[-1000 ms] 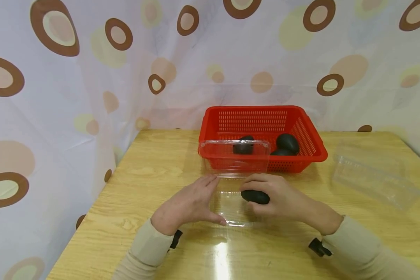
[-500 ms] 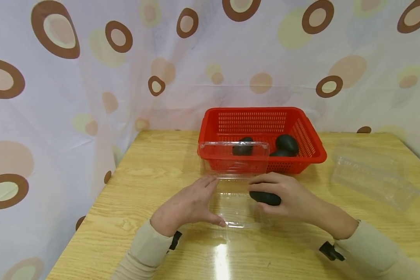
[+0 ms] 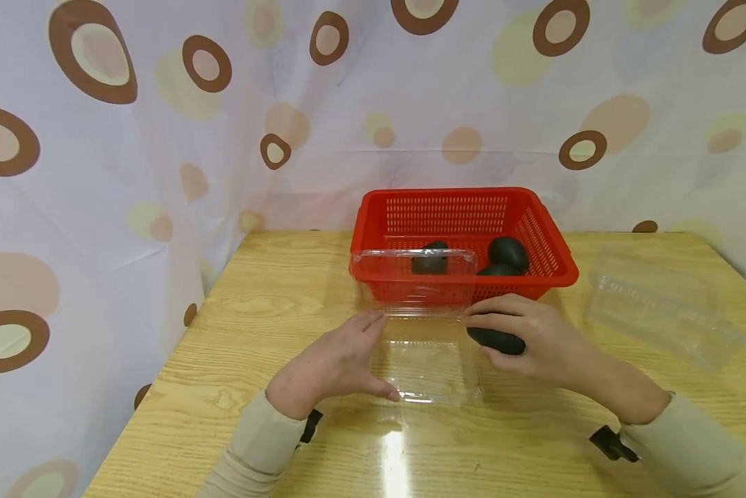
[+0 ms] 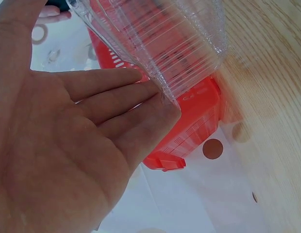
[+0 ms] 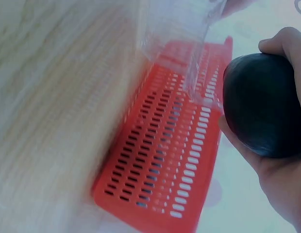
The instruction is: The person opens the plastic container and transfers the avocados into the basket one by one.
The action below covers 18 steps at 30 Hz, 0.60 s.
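In the head view my right hand (image 3: 537,339) grips a dark, smooth avocado (image 3: 496,340) just right of a clear plastic clamshell box (image 3: 429,363). The right wrist view shows this avocado (image 5: 262,104) up close between thumb and fingers. My left hand (image 3: 335,366) lies along the left side of the box, thumb at its front edge and fingers near the hinge. Seen from the left wrist, those fingers (image 4: 126,107) are straight and touch the clear plastic. The box's lid (image 3: 410,294) stands raised at the back, in front of the basket.
Behind the box stands a red perforated basket (image 3: 460,194) with several dark avocados (image 3: 508,254) inside, some partly hidden. Another clear plastic box (image 3: 665,315) lies open on the right of the wooden table (image 3: 254,304). A patterned curtain (image 3: 360,83) hangs behind and to the left.
My right hand has moved right with the avocado, from above the box to beyond its right side. The left hand and the box have stayed in place.
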Each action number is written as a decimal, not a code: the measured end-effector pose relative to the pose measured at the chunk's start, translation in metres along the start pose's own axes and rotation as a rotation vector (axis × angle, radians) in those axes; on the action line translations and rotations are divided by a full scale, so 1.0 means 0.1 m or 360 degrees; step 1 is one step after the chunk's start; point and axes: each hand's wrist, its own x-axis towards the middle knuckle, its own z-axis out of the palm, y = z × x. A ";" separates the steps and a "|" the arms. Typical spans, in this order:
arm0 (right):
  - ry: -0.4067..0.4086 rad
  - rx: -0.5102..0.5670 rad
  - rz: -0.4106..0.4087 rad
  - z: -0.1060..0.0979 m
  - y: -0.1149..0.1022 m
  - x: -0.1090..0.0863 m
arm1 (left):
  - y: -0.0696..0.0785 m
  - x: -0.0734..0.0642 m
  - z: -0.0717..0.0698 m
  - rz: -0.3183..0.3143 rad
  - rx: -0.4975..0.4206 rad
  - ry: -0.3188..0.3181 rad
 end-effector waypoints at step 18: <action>0.0022 -0.0242 0.0254 -0.29 0.24 0.14 | 0.00 -0.01 -0.01 0.0009 0.0007 0.0011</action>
